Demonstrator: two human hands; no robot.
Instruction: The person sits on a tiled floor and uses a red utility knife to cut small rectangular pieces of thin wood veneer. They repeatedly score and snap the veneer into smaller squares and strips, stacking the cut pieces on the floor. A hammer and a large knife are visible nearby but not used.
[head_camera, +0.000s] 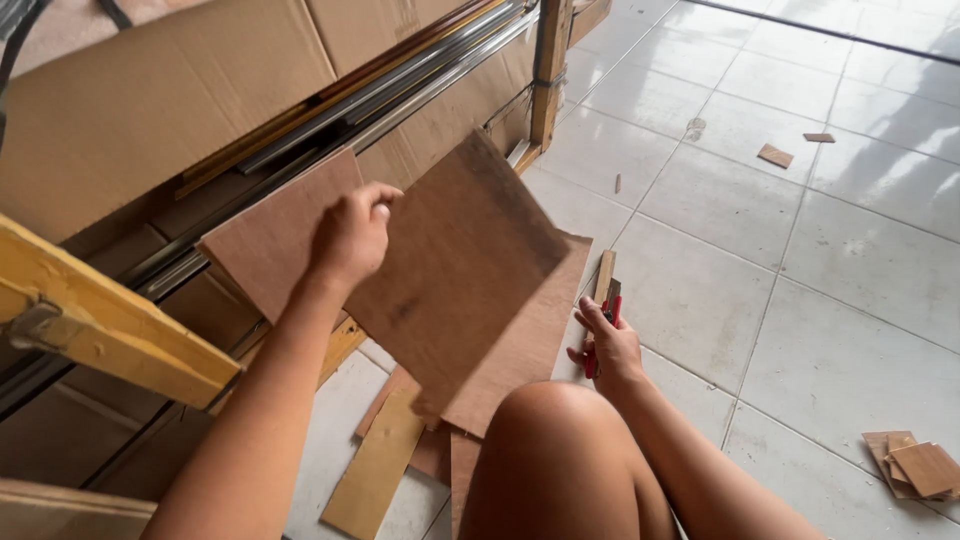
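My left hand grips the upper edge of a brown plywood sheet and holds it tilted above the floor. A second plywood sheet stands behind the hand, and another lies under the raised one. My right hand rests low near my bare knee and is closed on a red-handled utility knife, its tip pointing away. A narrow wood strip lies just beyond the knife.
Cardboard, metal rails and a yellow wooden frame fill the left side. Plywood offcuts lie on the white tiled floor by my leg, with small scraps at the lower right and wood chips farther off.
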